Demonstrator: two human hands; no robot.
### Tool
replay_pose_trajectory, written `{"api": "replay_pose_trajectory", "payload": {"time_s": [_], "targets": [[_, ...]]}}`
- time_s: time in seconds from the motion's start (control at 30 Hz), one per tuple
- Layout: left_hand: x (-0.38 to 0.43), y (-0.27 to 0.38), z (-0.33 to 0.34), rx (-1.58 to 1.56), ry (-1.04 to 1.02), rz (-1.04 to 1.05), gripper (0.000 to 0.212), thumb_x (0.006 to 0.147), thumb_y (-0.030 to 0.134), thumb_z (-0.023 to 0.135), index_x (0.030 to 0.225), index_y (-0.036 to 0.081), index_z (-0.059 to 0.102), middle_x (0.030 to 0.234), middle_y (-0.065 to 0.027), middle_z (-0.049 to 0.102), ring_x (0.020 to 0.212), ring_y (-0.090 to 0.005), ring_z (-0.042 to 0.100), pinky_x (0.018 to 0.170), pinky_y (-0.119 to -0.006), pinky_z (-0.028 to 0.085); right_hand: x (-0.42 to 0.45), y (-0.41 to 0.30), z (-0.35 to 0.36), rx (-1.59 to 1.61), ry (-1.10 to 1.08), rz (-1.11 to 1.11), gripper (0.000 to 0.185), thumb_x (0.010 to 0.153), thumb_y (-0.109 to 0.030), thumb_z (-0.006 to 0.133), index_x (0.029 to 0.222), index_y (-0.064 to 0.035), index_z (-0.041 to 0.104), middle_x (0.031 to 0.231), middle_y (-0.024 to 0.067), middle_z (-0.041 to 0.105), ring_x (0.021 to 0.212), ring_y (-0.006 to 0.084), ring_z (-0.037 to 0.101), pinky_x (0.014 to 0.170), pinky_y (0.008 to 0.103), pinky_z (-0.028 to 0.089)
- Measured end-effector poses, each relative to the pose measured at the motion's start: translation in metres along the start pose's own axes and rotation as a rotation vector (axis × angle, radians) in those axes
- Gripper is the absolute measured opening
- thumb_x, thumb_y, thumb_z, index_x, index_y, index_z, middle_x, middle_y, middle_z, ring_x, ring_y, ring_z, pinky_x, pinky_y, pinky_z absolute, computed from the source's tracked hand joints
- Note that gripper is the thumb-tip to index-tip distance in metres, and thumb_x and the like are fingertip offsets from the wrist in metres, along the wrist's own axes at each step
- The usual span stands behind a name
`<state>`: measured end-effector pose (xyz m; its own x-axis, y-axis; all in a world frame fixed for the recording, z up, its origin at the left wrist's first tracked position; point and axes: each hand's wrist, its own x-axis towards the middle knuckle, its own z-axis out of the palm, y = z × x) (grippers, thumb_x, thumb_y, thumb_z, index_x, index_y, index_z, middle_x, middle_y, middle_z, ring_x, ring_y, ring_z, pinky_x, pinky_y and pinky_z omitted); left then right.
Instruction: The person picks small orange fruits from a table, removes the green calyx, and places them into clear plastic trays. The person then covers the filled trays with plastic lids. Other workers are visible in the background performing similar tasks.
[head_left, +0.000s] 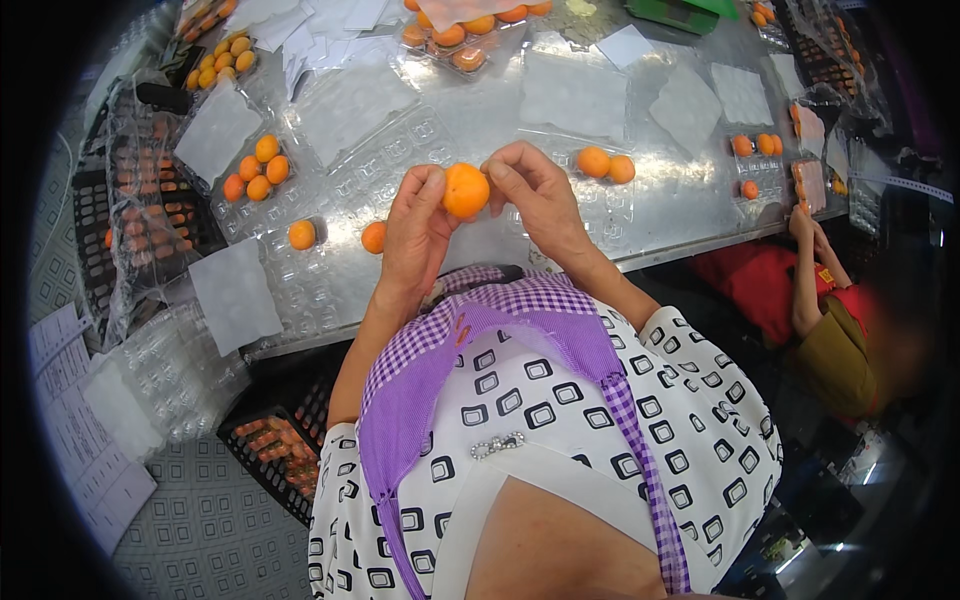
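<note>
Above the metal table (480, 251), my left hand (416, 232) grips a round orange fruit (466, 190) between thumb and fingers. Against the fruit's right edge, my right hand (536, 191) brings its thumb and forefinger together; whether anything is pinched there is hidden. Another orange fruit (373, 237) lies partly behind my left hand. Left of it, a single fruit (301, 235) rests on a clear plastic cell tray (300, 300). Two fruits (606, 164) sit in a clear tray (611, 210) to the right of my right hand.
Several fruits (257, 171) occupy a tray on the left, beside a white liner sheet (221, 135). A filled clear pack (465, 37) stands at the back near white papers (330, 45). Black crates (101, 217) flank the table's left end. At right, a co-worker's hands (806, 229) reach its edge.
</note>
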<state>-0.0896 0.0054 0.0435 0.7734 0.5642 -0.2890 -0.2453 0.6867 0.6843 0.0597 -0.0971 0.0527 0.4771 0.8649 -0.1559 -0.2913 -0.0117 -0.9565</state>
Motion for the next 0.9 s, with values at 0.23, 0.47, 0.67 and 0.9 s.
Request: {"api": "replay_pose_trajectory", "payload": {"time_s": [0.23,0.47,0.67,0.9], "targets": [[0.006,-0.006,0.005,0.042,0.072,0.014,0.023,0.109,0.028,0.053,0.117,0.007,0.055,0.111,-0.0076,0.062,0.101,-0.0150,0.061,0.086,-0.033,0.051,-0.005,0.005,-0.004,-0.241,-0.037,-0.156,0.035,0.091,-0.019,0.078,0.117,-0.0045,0.061,0.101,0.0034,0.059,0.081,0.0106,0.061,0.070,0.0267,0.052],[0.009,-0.023,-0.006,0.249,0.081,-0.037,0.017,0.105,0.020,0.061,0.111,0.006,0.054,0.111,-0.0038,0.058,0.104,-0.0132,0.059,0.091,-0.033,0.052,-0.010,0.002,-0.009,-0.681,-0.031,-0.320,0.053,0.077,-0.017,0.088,0.120,-0.0050,0.060,0.104,0.0087,0.054,0.090,0.0221,0.062,0.073,0.0326,0.055],[0.010,-0.024,0.002,0.334,0.043,-0.085,0.024,0.105,0.020,0.060,0.123,0.004,0.056,0.121,-0.0058,0.057,0.110,-0.0169,0.061,0.095,-0.034,0.052,-0.009,0.012,-0.059,-0.802,0.078,-0.316,0.053,0.076,-0.013,0.086,0.122,-0.0055,0.062,0.112,0.0104,0.062,0.093,0.0273,0.063,0.084,0.0356,0.054],[0.014,-0.025,-0.009,0.401,0.048,-0.123,0.025,0.106,0.020,0.059,0.125,0.004,0.058,0.123,-0.0060,0.057,0.108,-0.0160,0.062,0.093,-0.033,0.053,0.011,0.036,-0.155,-1.216,0.135,-0.323,0.048,0.073,-0.016,0.085,0.117,-0.0097,0.066,0.112,0.0087,0.066,0.111,0.0323,0.057,0.098,0.0428,0.047]]}}
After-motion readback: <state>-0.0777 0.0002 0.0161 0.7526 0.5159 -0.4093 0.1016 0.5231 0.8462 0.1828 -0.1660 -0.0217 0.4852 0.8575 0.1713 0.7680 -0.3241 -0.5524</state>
